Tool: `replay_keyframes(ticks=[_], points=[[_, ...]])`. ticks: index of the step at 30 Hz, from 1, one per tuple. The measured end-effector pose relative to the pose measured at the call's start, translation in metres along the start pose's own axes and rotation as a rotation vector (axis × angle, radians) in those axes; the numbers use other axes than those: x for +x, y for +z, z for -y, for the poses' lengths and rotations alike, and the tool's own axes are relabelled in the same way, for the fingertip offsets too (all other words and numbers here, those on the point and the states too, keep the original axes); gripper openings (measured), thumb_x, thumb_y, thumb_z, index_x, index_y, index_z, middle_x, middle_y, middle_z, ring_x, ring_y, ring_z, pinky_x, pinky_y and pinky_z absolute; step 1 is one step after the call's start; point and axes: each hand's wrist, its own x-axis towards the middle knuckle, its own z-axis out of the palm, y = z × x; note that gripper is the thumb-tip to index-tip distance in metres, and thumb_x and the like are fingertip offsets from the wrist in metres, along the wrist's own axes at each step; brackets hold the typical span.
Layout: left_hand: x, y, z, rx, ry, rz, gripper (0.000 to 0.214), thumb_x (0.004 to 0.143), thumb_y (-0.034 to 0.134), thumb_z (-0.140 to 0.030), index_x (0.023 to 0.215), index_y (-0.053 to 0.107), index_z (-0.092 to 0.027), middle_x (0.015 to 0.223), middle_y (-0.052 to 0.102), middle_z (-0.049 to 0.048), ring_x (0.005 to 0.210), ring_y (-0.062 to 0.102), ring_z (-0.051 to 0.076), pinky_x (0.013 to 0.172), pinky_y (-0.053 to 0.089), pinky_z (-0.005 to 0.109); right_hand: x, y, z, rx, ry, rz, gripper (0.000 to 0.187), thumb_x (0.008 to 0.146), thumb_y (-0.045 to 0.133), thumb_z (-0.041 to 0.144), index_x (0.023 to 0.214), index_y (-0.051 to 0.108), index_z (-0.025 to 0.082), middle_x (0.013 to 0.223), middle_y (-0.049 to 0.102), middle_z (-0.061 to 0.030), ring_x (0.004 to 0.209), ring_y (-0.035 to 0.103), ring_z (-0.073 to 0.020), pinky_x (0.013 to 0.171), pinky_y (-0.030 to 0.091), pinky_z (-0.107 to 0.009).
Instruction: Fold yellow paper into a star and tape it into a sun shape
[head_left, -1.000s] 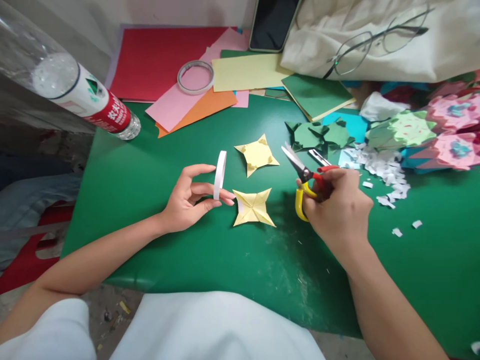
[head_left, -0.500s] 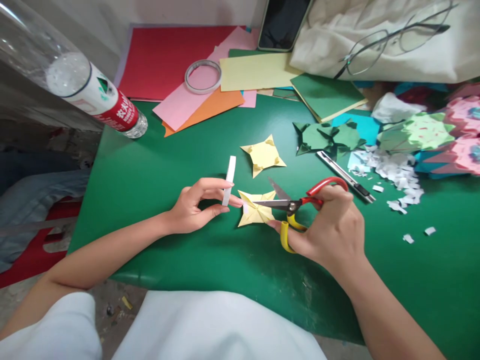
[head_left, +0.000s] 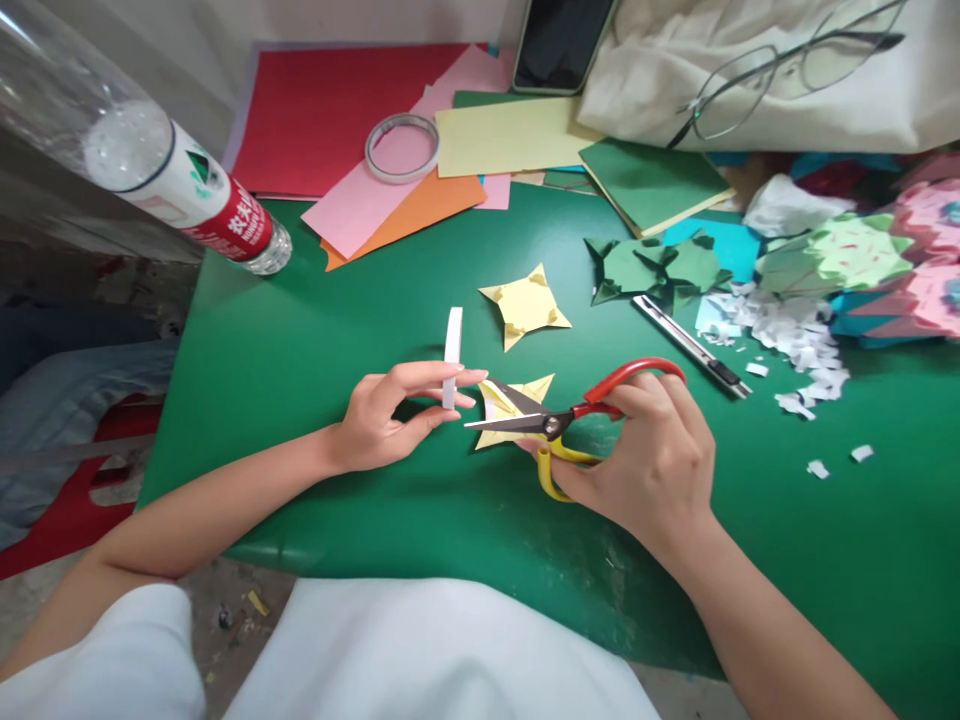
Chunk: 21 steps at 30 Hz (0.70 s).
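Observation:
Between thumb and fingers, my left hand (head_left: 397, 412) pinches a narrow white strip (head_left: 453, 345) that stands upright. My right hand (head_left: 652, 440) grips scissors (head_left: 592, 408) with one red and one yellow handle loop. Their blades are parted and point left, toward my left fingertips, a little short of the strip. Beneath the blades lies a folded yellow paper star (head_left: 534, 392), partly covered by them. Just beyond it a second yellow paper star (head_left: 526, 306) rests flat on the green table (head_left: 360, 530).
At the left stands a water bottle (head_left: 217, 205). Coloured paper sheets (head_left: 315, 110), a tape roll (head_left: 402, 148) and a phone (head_left: 562, 40) lie along the back. To the right are a box cutter (head_left: 690, 345), green folded paper (head_left: 645, 268), white scraps (head_left: 802, 340) and paper flowers (head_left: 862, 258).
The scissors have shifted left toward my left hand, over the nearer star, and their blades have turned slightly. The white strip stays pinched in my left fingers.

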Motion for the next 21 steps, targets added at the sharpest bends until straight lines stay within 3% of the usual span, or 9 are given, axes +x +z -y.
replay_keyframes(ticks=[5, 9, 14, 21], points=[[0.0032, -0.0002, -0.0012, 0.136, 0.145, 0.021, 0.049, 0.087, 0.064, -0.006, 0.130, 0.049, -0.024, 0.113, 0.075, 0.0062, 0.099, 0.075, 0.016, 0.085, 0.063, 0.025, 0.0023, 0.0003, 0.0018, -0.008, -0.018, -0.020, 0.051, 0.074, 0.068, 0.057, 0.100, 0.041, 0.023, 0.074, 0.050, -0.0054, 0.063, 0.041, -0.0209, 0.058, 0.037, -0.036], [0.0067, -0.0005, -0.0011, 0.146, 0.193, 0.026, 0.036, 0.087, 0.063, -0.007, 0.118, 0.057, -0.025, 0.109, 0.077, 0.0032, 0.096, 0.075, 0.014, 0.081, 0.061, 0.022, 0.0036, -0.0005, 0.0028, -0.050, -0.043, -0.066, 0.047, 0.075, 0.069, 0.056, 0.099, 0.045, 0.024, 0.072, 0.050, -0.0045, 0.062, 0.041, -0.0203, 0.059, 0.035, -0.036], [0.0063, -0.0010, -0.0016, 0.185, 0.277, 0.038, 0.035, 0.086, 0.061, -0.003, 0.113, 0.063, -0.025, 0.107, 0.077, 0.0031, 0.095, 0.075, 0.012, 0.081, 0.060, 0.019, 0.0014, -0.0008, 0.0032, -0.145, -0.092, -0.118, 0.047, 0.072, 0.073, 0.058, 0.095, 0.050, 0.023, 0.072, 0.054, -0.0058, 0.059, 0.044, -0.0207, 0.055, 0.035, -0.035], [0.0070, -0.0009, -0.0039, 0.238, 0.338, 0.013, 0.015, 0.093, 0.056, -0.015, 0.094, 0.069, -0.024, 0.093, 0.078, 0.0040, 0.087, 0.076, 0.013, 0.074, 0.060, 0.019, -0.0042, -0.0003, 0.0069, -0.171, -0.125, -0.194, 0.035, 0.070, 0.078, 0.053, 0.081, 0.058, 0.026, 0.070, 0.056, -0.0042, 0.058, 0.047, -0.0180, 0.054, 0.032, -0.031]])
